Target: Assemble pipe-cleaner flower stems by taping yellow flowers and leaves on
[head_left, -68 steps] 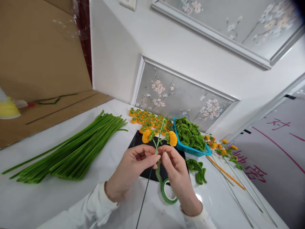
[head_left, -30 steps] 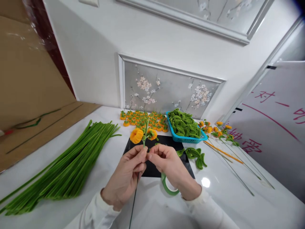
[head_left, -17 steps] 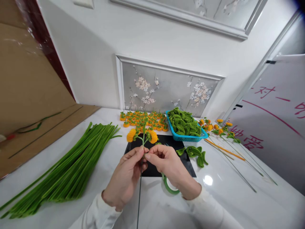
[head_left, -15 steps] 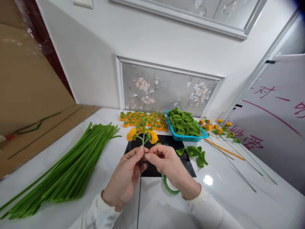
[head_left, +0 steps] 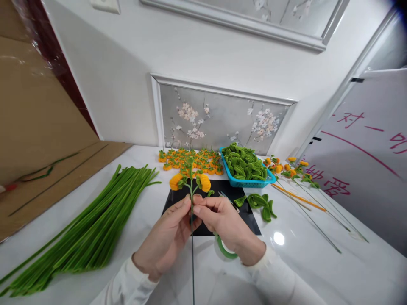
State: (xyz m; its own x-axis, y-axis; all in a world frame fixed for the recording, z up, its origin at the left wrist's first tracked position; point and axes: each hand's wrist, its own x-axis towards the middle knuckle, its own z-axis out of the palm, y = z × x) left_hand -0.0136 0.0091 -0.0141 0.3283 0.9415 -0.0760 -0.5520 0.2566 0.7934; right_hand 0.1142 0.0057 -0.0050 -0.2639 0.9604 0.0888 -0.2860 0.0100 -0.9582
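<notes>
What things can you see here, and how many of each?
Table: one, white, underneath
Wall: one, white, behind
Framed panels: two, grey with blossoms, on wall
Board: one, whitish, pink writing, far right
Cardboard: unclear count, brown, left
Fuzzy stems: many, green, left
Mat: one, black, centre
Pointed tool: one, grey, on mat
Tape roll: one, green, in front of mat
Basket: one, blue, right of centre
Leaves: many, green, in basket, some by mat
Flower heads: many, orange and green, near wall
Flower sprays: several, orange and green, right
Stick: one, orange, right
Held stem: one, green with two orange flowers, centre
Sleeves: two, white, bottom
Left hand: one, bare, holding held stem
Right hand: one, bare, at held stem
</notes>
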